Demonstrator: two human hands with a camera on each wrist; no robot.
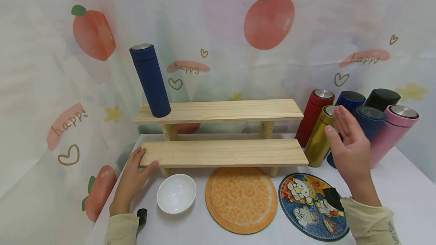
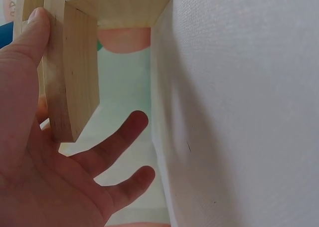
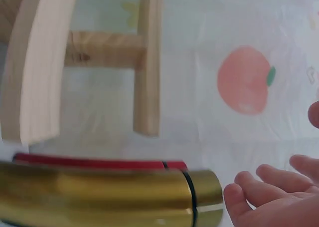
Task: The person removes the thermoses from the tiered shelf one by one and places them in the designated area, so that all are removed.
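My left hand (image 1: 133,178) holds the left end of the two-step wooden shelf (image 1: 225,153) at its lower board. In the left wrist view the thumb lies along the board (image 2: 82,72), while two fingers stretch out below it. A navy bottle (image 1: 150,80) with a silver lid stands on the upper board's left end. Beside the shelf's right end, my right hand (image 1: 352,146) is raised with straight fingers, holding nothing. Close to its fingertips is the gold bottle (image 3: 99,194). A red bottle (image 1: 313,118) stands behind that one, and a pink bottle (image 1: 393,133) to the right.
Blue (image 1: 350,99), dark blue (image 1: 371,122) and black (image 1: 384,98) bottles complete the cluster at right. In front of the shelf are a white bowl (image 1: 176,194), a round orange mat (image 1: 241,201) and a round cartoon mat (image 1: 308,214). A printed cloth (image 1: 218,18) hangs behind.
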